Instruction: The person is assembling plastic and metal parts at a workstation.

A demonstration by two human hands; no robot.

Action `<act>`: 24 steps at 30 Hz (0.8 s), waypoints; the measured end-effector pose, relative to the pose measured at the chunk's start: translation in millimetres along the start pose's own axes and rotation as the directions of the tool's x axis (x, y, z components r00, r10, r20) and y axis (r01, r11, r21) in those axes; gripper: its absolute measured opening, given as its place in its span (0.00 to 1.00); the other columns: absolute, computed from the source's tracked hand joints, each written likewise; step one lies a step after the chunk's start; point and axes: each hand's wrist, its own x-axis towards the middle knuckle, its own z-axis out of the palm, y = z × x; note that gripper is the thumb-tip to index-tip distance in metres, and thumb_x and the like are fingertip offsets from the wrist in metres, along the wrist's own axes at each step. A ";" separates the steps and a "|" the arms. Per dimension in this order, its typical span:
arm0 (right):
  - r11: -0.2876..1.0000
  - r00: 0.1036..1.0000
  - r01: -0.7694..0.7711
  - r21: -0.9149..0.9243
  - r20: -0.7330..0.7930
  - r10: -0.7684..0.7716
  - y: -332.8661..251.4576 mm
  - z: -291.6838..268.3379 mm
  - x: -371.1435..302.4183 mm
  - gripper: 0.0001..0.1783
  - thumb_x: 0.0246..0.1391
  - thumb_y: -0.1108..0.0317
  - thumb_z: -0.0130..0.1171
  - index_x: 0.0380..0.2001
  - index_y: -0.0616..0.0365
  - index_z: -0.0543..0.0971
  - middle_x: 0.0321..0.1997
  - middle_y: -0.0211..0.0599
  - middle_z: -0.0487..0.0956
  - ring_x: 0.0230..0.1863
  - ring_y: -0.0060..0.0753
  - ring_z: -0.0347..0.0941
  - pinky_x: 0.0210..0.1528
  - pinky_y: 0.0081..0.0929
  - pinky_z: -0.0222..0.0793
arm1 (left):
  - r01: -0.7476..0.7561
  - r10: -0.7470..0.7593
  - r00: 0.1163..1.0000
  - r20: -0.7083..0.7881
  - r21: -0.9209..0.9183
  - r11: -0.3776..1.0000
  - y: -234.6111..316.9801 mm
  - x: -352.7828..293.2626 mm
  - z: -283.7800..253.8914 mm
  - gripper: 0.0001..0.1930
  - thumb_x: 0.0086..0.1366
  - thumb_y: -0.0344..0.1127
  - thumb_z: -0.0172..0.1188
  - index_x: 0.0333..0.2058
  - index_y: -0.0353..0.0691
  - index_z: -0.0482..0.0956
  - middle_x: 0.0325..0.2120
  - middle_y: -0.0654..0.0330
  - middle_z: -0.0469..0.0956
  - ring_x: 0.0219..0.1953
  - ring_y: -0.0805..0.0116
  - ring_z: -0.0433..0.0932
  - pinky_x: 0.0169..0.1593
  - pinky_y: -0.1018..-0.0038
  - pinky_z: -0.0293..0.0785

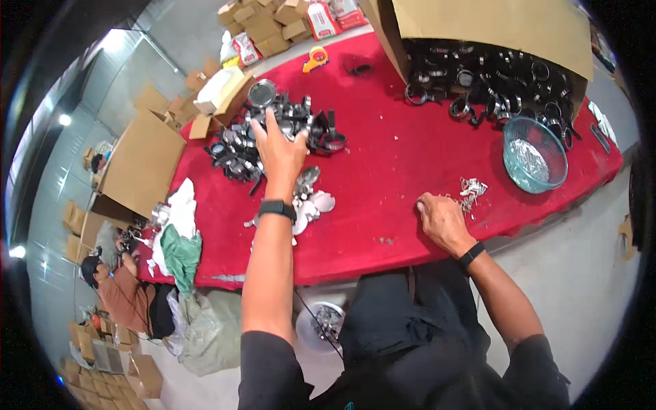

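My left hand (279,150) is stretched out over a heap of wristwatches (239,147) with black straps, its fingers apart. One round watch face (262,93) stands up just beyond the fingertips. On the red cloth, my right hand (443,220) rests low with its fingers curled under; whatever they may pinch is hidden. Beside it lies a small pile of silvery metal bits (471,193), too small to name. Below the left hand are loose silvery pieces and whitish discs (314,205).
A large cardboard box (492,27) lies open toward me at the right, full of black-strapped watches. Near it stands a clear bluish bowl (536,157) with silvery contents. A yellow tape dispenser (316,59) sits at the far edge. Another person (123,294) works at the left.
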 end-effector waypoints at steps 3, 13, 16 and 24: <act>1.000 0.999 -0.025 0.012 -0.024 0.025 5.0 -10.6 3.8 0.09 0.67 0.67 0.61 0.34 0.61 0.79 0.27 0.59 0.81 0.33 0.68 0.81 0.38 0.60 0.75 | -0.054 0.054 0.998 0.033 0.008 0.998 25.1 -16.6 5.1 0.45 0.57 0.37 0.79 0.71 0.31 0.70 0.73 0.21 0.59 0.76 0.26 0.62 0.79 0.51 0.59; 0.987 0.962 -0.089 -0.134 -0.267 0.051 93.7 -99.4 23.2 0.07 0.67 0.70 0.59 0.36 0.62 0.80 0.30 0.60 0.83 0.35 0.70 0.81 0.39 0.62 0.75 | -0.040 0.067 0.816 0.575 -0.060 0.997 57.4 -117.3 58.8 0.38 0.58 0.43 0.79 0.67 0.38 0.79 0.71 0.29 0.68 0.74 0.35 0.69 0.77 0.53 0.65; 0.957 0.966 -0.169 -0.237 -0.231 0.114 137.5 -111.8 20.6 0.06 0.64 0.70 0.60 0.34 0.62 0.81 0.27 0.59 0.82 0.33 0.68 0.82 0.38 0.61 0.76 | -0.069 0.140 0.746 0.651 -0.134 0.989 87.6 -138.8 64.9 0.37 0.60 0.43 0.78 0.66 0.39 0.80 0.71 0.30 0.69 0.74 0.35 0.68 0.78 0.53 0.65; 0.872 0.994 -0.024 -0.488 -0.103 -0.031 129.5 -87.2 53.6 0.19 0.45 0.77 0.68 0.43 0.64 0.76 0.43 0.53 0.80 0.49 0.60 0.79 0.50 0.54 0.78 | -0.136 0.243 0.660 0.711 -0.205 0.969 101.6 -187.1 45.2 0.36 0.63 0.46 0.77 0.67 0.39 0.79 0.74 0.32 0.64 0.77 0.34 0.63 0.79 0.49 0.62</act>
